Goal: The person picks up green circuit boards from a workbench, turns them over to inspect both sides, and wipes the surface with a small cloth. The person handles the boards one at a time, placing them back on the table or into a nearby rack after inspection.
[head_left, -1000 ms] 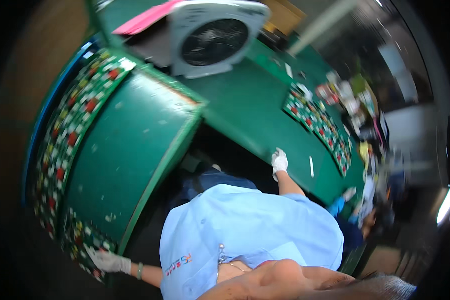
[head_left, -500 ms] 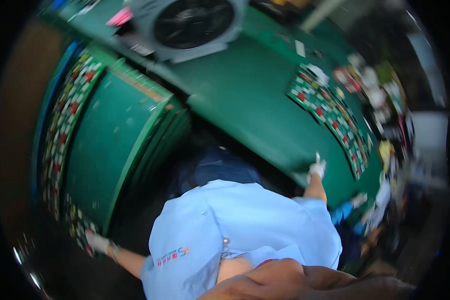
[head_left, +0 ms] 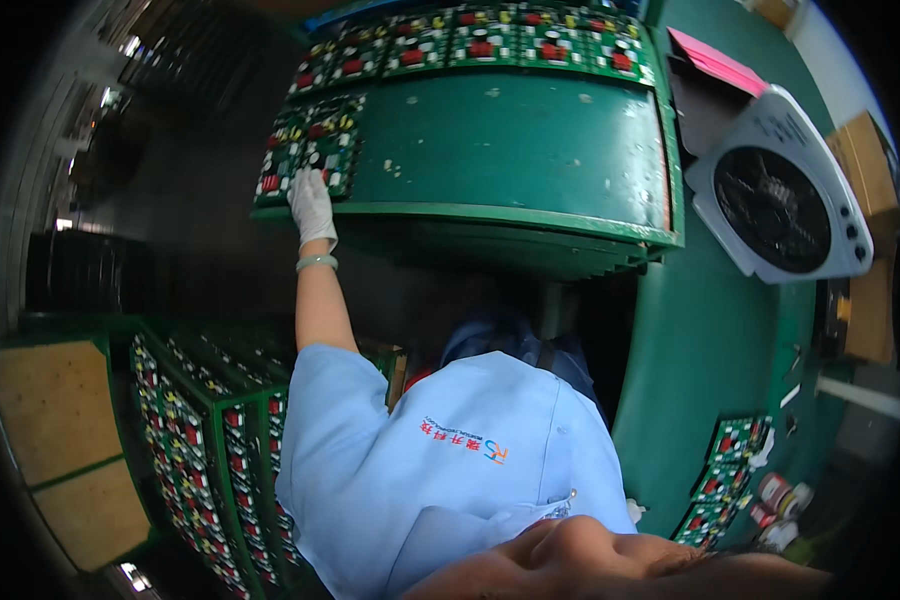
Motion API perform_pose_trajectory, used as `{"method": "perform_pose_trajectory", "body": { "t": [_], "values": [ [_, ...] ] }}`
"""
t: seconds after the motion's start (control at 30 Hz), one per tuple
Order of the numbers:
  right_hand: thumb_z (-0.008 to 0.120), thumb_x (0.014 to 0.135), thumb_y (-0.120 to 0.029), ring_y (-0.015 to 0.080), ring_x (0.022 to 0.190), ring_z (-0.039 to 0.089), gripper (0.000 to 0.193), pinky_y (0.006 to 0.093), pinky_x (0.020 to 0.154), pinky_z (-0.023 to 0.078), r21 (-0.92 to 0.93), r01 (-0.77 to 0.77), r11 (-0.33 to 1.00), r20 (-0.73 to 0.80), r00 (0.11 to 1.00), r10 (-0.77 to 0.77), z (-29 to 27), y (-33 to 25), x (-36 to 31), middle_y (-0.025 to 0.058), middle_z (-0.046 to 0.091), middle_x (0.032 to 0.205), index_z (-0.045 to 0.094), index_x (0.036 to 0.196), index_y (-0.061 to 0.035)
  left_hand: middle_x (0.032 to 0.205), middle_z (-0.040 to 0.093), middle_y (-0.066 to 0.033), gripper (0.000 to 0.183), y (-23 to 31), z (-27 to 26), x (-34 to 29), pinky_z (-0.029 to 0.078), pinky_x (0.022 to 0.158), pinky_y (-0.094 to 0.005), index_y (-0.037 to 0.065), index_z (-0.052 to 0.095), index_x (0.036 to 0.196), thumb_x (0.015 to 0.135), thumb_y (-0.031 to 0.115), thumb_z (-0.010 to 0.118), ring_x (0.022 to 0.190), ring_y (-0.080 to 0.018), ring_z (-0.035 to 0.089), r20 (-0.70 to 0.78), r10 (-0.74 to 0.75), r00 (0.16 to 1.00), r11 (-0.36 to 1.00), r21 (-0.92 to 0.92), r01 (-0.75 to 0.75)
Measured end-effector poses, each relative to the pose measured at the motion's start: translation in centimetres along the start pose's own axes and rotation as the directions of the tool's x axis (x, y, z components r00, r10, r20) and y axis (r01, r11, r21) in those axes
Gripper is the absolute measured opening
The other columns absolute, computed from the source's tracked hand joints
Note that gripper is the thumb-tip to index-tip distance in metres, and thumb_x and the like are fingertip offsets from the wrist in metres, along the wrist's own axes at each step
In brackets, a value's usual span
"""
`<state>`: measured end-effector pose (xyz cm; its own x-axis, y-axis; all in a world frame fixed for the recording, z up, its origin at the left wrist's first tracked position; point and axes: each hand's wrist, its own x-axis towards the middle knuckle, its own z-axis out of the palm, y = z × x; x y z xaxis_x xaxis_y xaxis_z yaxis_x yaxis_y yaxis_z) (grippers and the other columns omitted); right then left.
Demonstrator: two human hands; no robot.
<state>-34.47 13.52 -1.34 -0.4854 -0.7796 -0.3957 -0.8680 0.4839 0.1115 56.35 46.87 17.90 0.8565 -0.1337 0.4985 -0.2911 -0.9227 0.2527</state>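
Observation:
My left hand, in a white glove with a pale bracelet at the wrist, reaches up and lies flat on a block of green circuit boards with red parts. These boards sit at the left corner of a green tray. A row of similar circuit boards lines the tray's far edge. My right hand is hidden behind my light blue shirt.
A white box fan lies on the green table at the right, with a pink sheet above it. More circuit boards lie at the lower right. A green rack of boards stands at the lower left.
The view has swung round, so the tray now sits at the top and the fan at the right. My left hand stays at the tray's corner boards. My right hand has gone out of sight.

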Motion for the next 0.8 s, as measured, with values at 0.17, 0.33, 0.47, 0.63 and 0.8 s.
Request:
{"method": "perform_pose_trajectory", "body": {
  "t": [0.17, 0.33, 0.47, 0.63, 0.8],
  "values": [
    [0.051, 0.099, -0.051, 0.0211, 0.06, 0.064, 0.059, 0.0301, 0.043, 0.049, 0.883, 0.224, 0.412, -0.219, 0.974, -0.061, 1.5, -10.0, -2.7, 0.0142, 0.069, 0.1, 0.053, 0.131, -0.0009, 0.125, 0.064, -0.02, 0.041, 2.5, -0.9, -0.2, 0.042, 0.105, -0.0437, 0.001, 0.067, 0.117, 0.1, 0.036, 0.053, 0.121, -0.035, 0.056, -0.094, 0.027, 0.995, 0.999, -0.04, -0.031],
    [0.055, 0.099, -0.03, 0.0082, 0.051, 0.052, 0.046, 0.0186, 0.046, 0.04, 0.871, 0.241, 0.429, 0.016, 0.857, -0.515, -10.5, -29.0, -18.6, 0.0174, 0.066, 0.114, 0.05, 0.135, -0.0017, 0.121, 0.066, -0.0161, 0.041, 2.8, -2.7, -0.1, 0.041, 0.105, -0.0475, 0.004, 0.07, 0.114, 0.095, 0.039, 0.059, 0.12, -0.0385, 0.055, -0.143, 0.122, 0.982, 0.992, 0.048, -0.117],
    [0.046, 0.094, -0.001, 0.0164, 0.08, 0.066, 0.032, 0.0264, 0.066, 0.053, 0.865, 0.493, -0.095, -0.297, 0.349, -0.889, -12.5, -38.7, -27.8, 0.0218, 0.064, 0.12, 0.053, 0.125, 0.0015, 0.12, 0.066, -0.0164, 0.032, 3.2, -4.5, 1.5, 0.04, 0.105, -0.0502, 0.004, 0.073, 0.106, 0.087, 0.031, 0.071, 0.118, -0.0387, 0.056, -0.166, 0.227, 0.96, 0.973, 0.011, -0.229],
    [0.045, 0.09, 0.003, 0.0145, 0.081, 0.066, 0.033, 0.0243, 0.067, 0.049, 0.733, 0.68, 0.022, 0.006, 0.026, -1.0, -17.3, -49.0, -44.2, 0.0119, 0.07, 0.098, 0.063, 0.117, 0.0016, 0.121, 0.065, -0.0187, 0.028, 0.7, -2.6, 2.9, 0.041, 0.104, -0.05, 0.001, 0.063, 0.097, 0.082, 0.02, 0.077, 0.117, -0.0382, 0.057, -0.205, 0.32, 0.925, 0.878, -0.304, -0.371],
    [0.067, 0.086, -0.002, 0.0227, 0.068, 0.064, 0.028, 0.0317, 0.063, 0.052, 0.339, 0.811, -0.477, -0.194, -0.436, -0.879, -16.0, -58.5, -55.2, 0.0092, 0.068, 0.083, 0.069, 0.113, -0.0058, 0.116, 0.067, -0.0192, 0.026, 0.1, -2.5, 3.4, 0.043, 0.103, -0.0483, 0.003, 0.057, 0.097, 0.085, 0.018, 0.074, 0.108, -0.0375, 0.063, -0.163, 0.298, 0.94, 0.833, -0.437, -0.34]
  ]
}}
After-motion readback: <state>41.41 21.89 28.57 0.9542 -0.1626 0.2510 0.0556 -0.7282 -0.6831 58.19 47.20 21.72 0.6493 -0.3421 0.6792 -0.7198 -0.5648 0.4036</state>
